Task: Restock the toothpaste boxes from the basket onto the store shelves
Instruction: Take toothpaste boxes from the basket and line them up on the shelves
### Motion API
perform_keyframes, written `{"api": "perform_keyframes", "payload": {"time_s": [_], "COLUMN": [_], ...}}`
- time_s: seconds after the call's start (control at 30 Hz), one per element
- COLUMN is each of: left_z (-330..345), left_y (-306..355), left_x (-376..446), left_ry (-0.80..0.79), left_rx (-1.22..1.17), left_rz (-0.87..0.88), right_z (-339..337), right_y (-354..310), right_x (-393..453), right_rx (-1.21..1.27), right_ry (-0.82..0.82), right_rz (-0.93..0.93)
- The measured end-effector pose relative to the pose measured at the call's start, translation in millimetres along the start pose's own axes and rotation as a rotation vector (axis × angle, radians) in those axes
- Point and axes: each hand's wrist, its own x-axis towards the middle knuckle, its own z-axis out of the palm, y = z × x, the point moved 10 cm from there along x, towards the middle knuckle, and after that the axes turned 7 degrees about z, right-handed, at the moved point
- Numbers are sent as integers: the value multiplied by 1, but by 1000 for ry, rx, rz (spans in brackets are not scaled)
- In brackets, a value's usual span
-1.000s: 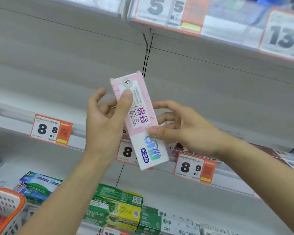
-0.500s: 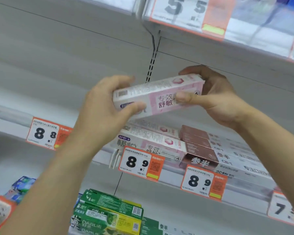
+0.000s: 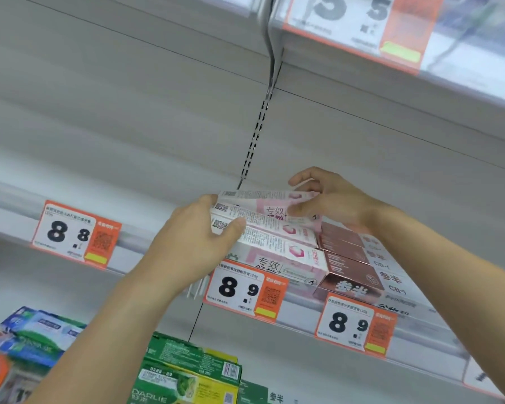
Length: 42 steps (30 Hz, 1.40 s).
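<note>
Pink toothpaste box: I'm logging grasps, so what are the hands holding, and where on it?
Both hold the pink toothpaste box by its ends: left hand on the barcode end, right hand on the other.

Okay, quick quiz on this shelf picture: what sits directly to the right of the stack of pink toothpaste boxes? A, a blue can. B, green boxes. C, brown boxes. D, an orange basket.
C: the brown boxes lie right beside the pink stack on the same shelf, where the left hand and right hand are setting down a pink box.
</note>
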Motion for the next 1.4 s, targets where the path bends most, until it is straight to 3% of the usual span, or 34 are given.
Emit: {"api": "perform_keyframes", "payload": {"time_s": [0.1, 0.27, 0.37, 0.43, 0.57, 0.73, 1.03, 1.13, 1.23, 1.4], "left_z": [0, 3, 8, 8, 11, 16, 14, 8, -6, -22], "left_y": [1, 6, 13, 16, 9, 7, 7, 11, 25, 95], "left_x": [-2, -6, -9, -10, -8, -5, -4, -5, -12, -80], "left_ry": [-2, -25, -66, -87, -161, -200, -155, -130, 7, 403], "left_rx": [20, 21, 71, 88, 70, 41, 26, 53, 98, -57], "left_rz": [23, 34, 86, 99, 73, 53, 73, 98, 139, 541], "right_z": [5, -2, 14, 21, 15, 42, 66, 73, 66, 28], "right_y": [-8, -11, -1, 3, -10, -16, 2, 4, -4, -2], "right_x": [-3, 1, 4, 4, 0, -22, -72, -80, -91, -182], "right_rx": [-231, -43, 26, -131, -428, -623, -897, -964, -925, -530], "right_ry": [-41, 62, -12, -54, 69, -89, -59, 10, 141, 623], "right_rz": [-51, -171, -106, -55, -136, -221, -263, -296, -350, -622]}}
